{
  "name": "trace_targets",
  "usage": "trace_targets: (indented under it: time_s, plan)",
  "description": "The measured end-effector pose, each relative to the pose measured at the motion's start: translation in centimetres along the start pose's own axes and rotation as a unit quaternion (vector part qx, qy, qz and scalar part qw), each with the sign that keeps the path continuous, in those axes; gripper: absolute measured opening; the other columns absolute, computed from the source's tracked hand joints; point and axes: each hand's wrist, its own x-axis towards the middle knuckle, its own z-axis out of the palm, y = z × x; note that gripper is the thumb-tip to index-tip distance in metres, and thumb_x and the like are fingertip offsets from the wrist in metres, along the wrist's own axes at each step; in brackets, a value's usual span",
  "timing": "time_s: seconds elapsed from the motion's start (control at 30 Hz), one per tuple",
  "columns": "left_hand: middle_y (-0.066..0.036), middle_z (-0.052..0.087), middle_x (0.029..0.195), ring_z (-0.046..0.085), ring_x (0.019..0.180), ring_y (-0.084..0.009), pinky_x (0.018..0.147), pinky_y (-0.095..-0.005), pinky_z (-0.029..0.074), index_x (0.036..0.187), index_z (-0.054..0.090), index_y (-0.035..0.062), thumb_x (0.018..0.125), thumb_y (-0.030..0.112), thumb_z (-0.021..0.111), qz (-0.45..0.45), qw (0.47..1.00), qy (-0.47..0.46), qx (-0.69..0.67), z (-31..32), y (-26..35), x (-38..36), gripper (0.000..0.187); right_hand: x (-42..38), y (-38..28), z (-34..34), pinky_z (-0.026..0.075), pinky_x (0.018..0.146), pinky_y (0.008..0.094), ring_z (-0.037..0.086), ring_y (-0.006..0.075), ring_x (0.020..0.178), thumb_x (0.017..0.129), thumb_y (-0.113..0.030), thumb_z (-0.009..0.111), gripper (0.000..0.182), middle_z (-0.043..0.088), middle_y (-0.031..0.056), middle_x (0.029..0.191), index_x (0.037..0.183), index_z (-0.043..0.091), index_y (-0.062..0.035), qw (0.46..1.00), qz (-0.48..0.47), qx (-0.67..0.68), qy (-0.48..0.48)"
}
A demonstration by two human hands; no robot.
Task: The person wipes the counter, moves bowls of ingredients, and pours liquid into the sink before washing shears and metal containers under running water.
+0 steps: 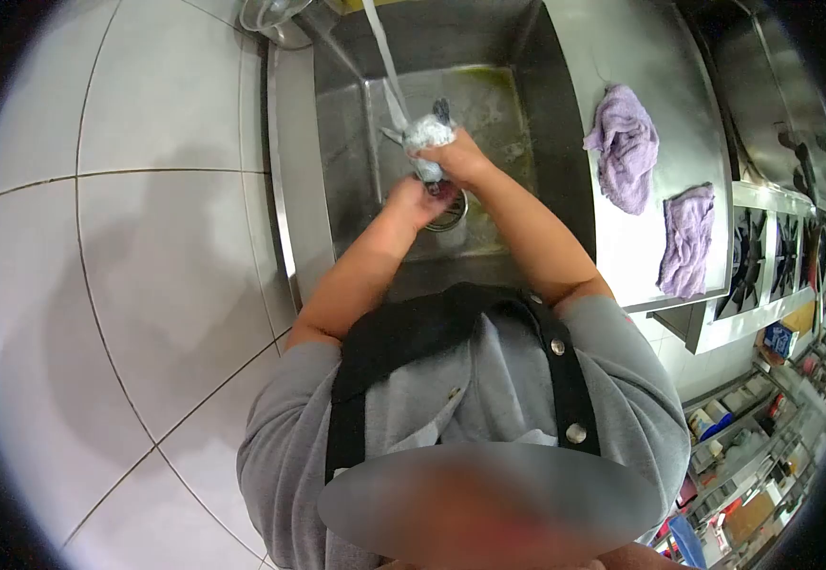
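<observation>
A silvery-white fish [427, 133] with dark fins is held low in the metal sink [356, 171], under a stream of water [384, 57] falling from above. My right hand [458, 157] is closed around the middle of its body. At the fish's lower end, by a dark reddish part, my left hand [417, 201] has its fingers curled in against it. The round drain [449, 217] shows just beneath and to the right of my left hand, partly covered by it.
Two purple cloths [625, 147] lie on the steel counter [612, 38] to the right. Beyond them is a gas stove [750, 256], with crowded shelves [745, 418] below. A clear container [275, 14] stands at the sink's upper left corner, beside the white tiled wall [166, 95].
</observation>
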Motion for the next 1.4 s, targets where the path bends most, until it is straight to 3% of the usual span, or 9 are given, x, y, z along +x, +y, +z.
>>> trace_targets:
  time_s: [0.1,0.2,0.37,0.6,0.73,0.83,1.03,1.2,1.4]
  plan:
    - [-0.011,0.060,0.091,0.060,0.077,-0.0249,0.072,-0.0372,0.051,0.107,0.052,0.0023,0.094,0.020,0.039,0.227,0.970,-0.057,-0.059,-1.7,3.8,3.6,0.026,-1.4,-3.3,1.9,0.046,0.079,0.0286,0.057,0.0158,0.089,0.067,-0.007,0.073,0.047,0.061,0.0064,0.098,0.110,0.053,-0.0008,0.988,-0.042,-0.139,0.057]
    - [-0.009,0.059,0.085,0.059,0.074,-0.0239,0.069,-0.0362,0.051,0.106,0.052,0.0020,0.094,0.018,0.042,0.309,0.942,-0.050,0.124,1.2,5.9,2.1,0.023,-0.9,-1.2,3.0,0.045,0.082,0.0297,0.057,0.0164,0.093,0.067,-0.015,0.074,0.054,0.060,0.0082,0.102,0.113,0.050,-0.0009,0.978,-0.104,-0.178,0.041]
    - [-0.002,0.049,0.069,0.051,0.058,-0.0140,0.060,-0.0323,0.049,0.094,0.049,0.0056,0.094,0.017,0.041,0.298,0.953,-0.045,-0.006,0.6,6.8,5.5,0.014,-2.9,-0.5,2.8,0.046,0.079,0.0287,0.058,0.0169,0.091,0.067,-0.016,0.073,0.053,0.060,0.0091,0.102,0.111,0.050,0.0015,0.999,0.019,0.036,0.017]
    - [0.000,0.042,0.062,0.039,0.049,-0.0109,0.044,-0.0283,0.036,0.085,0.045,0.0095,0.092,0.014,0.039,0.372,0.922,0.033,0.098,1.5,9.2,7.6,0.010,-4.8,-0.6,-1.0,0.047,0.077,0.0336,0.061,0.0259,0.086,0.065,-0.021,0.073,0.050,0.062,0.0158,0.093,0.107,0.054,-0.0018,0.937,0.027,-0.347,-0.033]
    - [-0.013,0.058,0.082,0.057,0.064,-0.0218,0.055,-0.0340,0.047,0.100,0.051,0.0022,0.090,0.015,0.045,0.384,0.807,0.103,0.437,-1.9,11.9,14.0,0.018,-4.5,1.3,-3.8,0.047,0.078,0.0335,0.060,0.0241,0.091,0.062,-0.018,0.075,0.065,0.062,0.0176,0.099,0.116,0.047,0.0029,0.908,0.075,-0.408,0.057]
    - [-0.021,0.060,0.102,0.061,0.090,-0.0314,0.073,-0.0397,0.049,0.111,0.053,0.0019,0.087,0.021,0.050,0.374,0.570,0.160,0.714,-5.2,11.1,17.2,0.031,-3.2,1.8,-6.0,0.047,0.080,0.0324,0.059,0.0224,0.093,0.068,-0.014,0.074,0.067,0.060,0.0159,0.104,0.124,0.040,0.0044,0.946,0.107,-0.283,0.118]
    - [-0.015,0.059,0.114,0.056,0.106,-0.0291,0.084,-0.0418,0.046,0.110,0.061,0.0103,0.081,0.019,0.055,0.111,0.416,0.131,0.893,-3.2,7.1,14.3,0.031,-2.9,2.2,-7.4,0.046,0.078,0.0326,0.058,0.0230,0.091,0.068,-0.011,0.072,0.063,0.060,0.0138,0.103,0.121,0.042,0.0027,0.974,0.149,-0.088,0.148]
    - [-0.013,0.062,0.109,0.060,0.096,-0.0322,0.082,-0.0394,0.048,0.105,0.064,0.0067,0.079,0.027,0.056,-0.111,0.204,-0.015,0.973,-2.8,3.7,9.0,0.034,-3.0,1.5,-7.4,0.044,0.082,0.0331,0.056,0.0238,0.096,0.070,-0.010,0.071,0.070,0.056,0.0158,0.109,0.128,0.035,0.0060,0.972,0.153,-0.090,0.156]
    - [-0.017,0.062,0.103,0.061,0.092,-0.0355,0.079,-0.0412,0.048,0.099,0.064,0.0029,0.081,0.016,0.050,0.010,0.256,-0.022,0.966,0.1,5.7,-0.8,0.026,-4.6,-0.4,-6.5,0.046,0.081,0.0386,0.056,0.0285,0.098,0.080,-0.024,0.062,0.050,0.056,0.0139,0.112,0.120,0.046,0.0013,0.966,0.220,0.070,0.121]
